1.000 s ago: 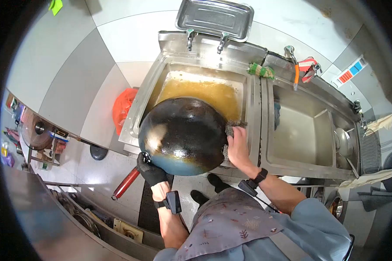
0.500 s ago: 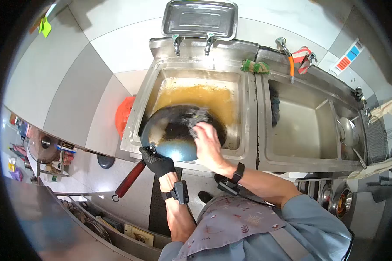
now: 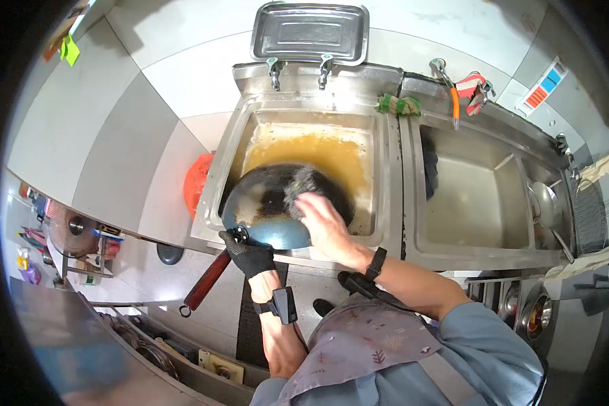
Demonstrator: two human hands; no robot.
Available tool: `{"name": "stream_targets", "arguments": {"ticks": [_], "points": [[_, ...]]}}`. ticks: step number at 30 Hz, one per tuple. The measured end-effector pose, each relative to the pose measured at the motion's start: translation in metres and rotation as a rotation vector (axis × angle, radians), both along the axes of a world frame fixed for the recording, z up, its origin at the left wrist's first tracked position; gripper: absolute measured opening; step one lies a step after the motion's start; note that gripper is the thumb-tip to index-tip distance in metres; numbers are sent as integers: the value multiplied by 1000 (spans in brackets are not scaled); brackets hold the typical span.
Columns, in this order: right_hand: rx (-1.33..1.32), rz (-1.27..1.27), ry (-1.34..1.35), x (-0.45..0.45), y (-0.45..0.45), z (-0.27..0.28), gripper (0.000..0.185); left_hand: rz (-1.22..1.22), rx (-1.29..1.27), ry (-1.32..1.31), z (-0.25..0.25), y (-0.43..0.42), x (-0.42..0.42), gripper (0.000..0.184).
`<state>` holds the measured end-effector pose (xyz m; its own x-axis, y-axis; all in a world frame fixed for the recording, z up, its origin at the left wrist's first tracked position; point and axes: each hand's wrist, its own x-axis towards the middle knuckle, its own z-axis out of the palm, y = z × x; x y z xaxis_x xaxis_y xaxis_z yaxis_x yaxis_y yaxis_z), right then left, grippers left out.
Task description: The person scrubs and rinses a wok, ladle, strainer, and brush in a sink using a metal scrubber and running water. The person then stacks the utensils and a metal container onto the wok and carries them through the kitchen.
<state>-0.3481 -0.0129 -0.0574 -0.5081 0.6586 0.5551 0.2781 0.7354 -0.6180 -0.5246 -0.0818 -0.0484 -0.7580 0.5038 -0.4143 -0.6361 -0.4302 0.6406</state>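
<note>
A dark wok (image 3: 264, 210) rests tilted in the left sink basin (image 3: 373, 230), its blackened underside facing up and its wooden handle (image 3: 206, 281) jutting out over the front edge. My left hand (image 3: 249, 256), in a black glove, is closed around the wok where the handle joins it. Bare, my right hand (image 3: 321, 220) presses a grey metal scouring pad (image 3: 300, 188) against the wok's underside. Brownish water (image 3: 318, 150) lies in the basin behind the wok.
Two taps (image 3: 325, 71) stand at the back of this sink, below a metal tray (image 3: 311, 32). To the right is a second sink (image 3: 474, 196) with a ladle (image 3: 545, 203) in its side compartment. A green sponge (image 3: 399, 105) sits on the back ledge. A red bag (image 3: 196, 181) hangs at left.
My right hand and the scouring pad have shifted slightly left across the wok. My left hand keeps its grip, and the whole view has shifted a little.
</note>
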Motion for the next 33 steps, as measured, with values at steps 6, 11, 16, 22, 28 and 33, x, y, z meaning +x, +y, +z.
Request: {"name": "stream_targets", "arguments": {"ticks": [6, 11, 16, 22, 28, 33], "points": [[-416, -479, -160, 46, 95, -99, 30, -43, 118, -101, -58, -6, -26, 61], [-340, -477, 82, 44, 90, -75, 29, -1, 81, -76, -17, 10, -23, 51], [-185, -173, 71, 27, 40, 14, 37, -28, -55, 89, -77, 28, -104, 51], [-403, -355, 167, 47, 104, -39, 32, -75, -126, 107, -155, 17, -182, 35], [-271, -338, 297, 24, 99, -27, 31, -191, -95, 389, -122, 18, -137, 17], [-160, -241, 203, 16, 76, 4, 33, -250, -66, 489, -54, 33, -28, 42]]}}
